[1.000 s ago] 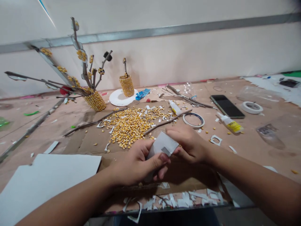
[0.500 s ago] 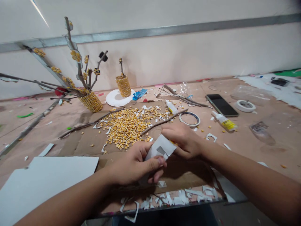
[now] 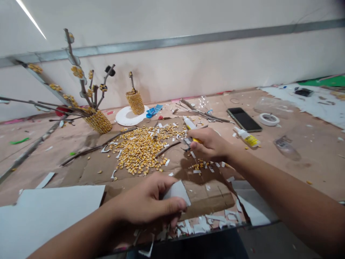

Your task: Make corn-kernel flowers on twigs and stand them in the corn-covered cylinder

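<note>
My left hand (image 3: 147,201) is closed on a small white paper piece (image 3: 176,190), held low over the brown cardboard sheet (image 3: 210,196) near the table's front edge. My right hand (image 3: 211,144) has reached forward and is wrapped round a small glue bottle (image 3: 189,124) with a white body and yellow label, beside a thin twig (image 3: 167,147). A heap of yellow corn kernels (image 3: 140,149) lies just left of that hand. A few kernels (image 3: 199,165) lie under my right wrist.
A corn-covered vase of twigs (image 3: 98,120) and a smaller corn-covered cup (image 3: 135,101) on a white disc stand at the back. A phone (image 3: 244,119), second glue bottle (image 3: 246,137) and tape roll (image 3: 268,119) lie right. White card (image 3: 51,207) lies front left; paper scraps (image 3: 205,225) line the edge.
My right hand let go of the paper piece, moved forward and closed on the glue bottle. The left hand kept the paper and dropped slightly towards me. The view shifted a little.
</note>
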Demonstrator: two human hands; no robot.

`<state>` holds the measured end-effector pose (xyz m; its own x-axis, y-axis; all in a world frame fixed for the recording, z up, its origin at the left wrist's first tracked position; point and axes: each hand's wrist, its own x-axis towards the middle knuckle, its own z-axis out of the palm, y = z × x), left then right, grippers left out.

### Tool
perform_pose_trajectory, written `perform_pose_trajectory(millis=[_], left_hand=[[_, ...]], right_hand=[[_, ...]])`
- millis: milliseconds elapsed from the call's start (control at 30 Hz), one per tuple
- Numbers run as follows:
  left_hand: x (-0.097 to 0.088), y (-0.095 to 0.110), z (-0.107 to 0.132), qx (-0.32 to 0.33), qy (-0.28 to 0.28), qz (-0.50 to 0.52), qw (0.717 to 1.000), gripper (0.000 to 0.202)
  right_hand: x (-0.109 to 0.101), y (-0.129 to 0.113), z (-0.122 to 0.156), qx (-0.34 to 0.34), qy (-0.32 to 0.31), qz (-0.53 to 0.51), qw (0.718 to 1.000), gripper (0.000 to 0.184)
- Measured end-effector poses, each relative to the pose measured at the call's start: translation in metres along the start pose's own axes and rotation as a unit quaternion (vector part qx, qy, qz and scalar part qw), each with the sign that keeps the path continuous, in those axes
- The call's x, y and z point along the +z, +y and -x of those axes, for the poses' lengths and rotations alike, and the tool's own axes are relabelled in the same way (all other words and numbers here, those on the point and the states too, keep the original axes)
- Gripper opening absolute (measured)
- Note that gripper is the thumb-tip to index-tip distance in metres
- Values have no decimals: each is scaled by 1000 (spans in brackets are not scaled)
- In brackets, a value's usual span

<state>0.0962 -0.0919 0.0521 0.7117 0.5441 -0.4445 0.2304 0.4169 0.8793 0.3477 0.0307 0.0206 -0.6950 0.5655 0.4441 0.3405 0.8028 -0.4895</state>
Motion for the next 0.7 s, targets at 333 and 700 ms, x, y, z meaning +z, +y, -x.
perform_pose_trajectory(millis=[333,700], left_hand=[[-1,8,-13,134,163,-452,867,35],[-13,-1,-19,186,284,-243,909,26]], right_hand=[[6,-7,-6,157,62,-5,986,29],[5,-32,-26,170,-4,-112,979,31]])
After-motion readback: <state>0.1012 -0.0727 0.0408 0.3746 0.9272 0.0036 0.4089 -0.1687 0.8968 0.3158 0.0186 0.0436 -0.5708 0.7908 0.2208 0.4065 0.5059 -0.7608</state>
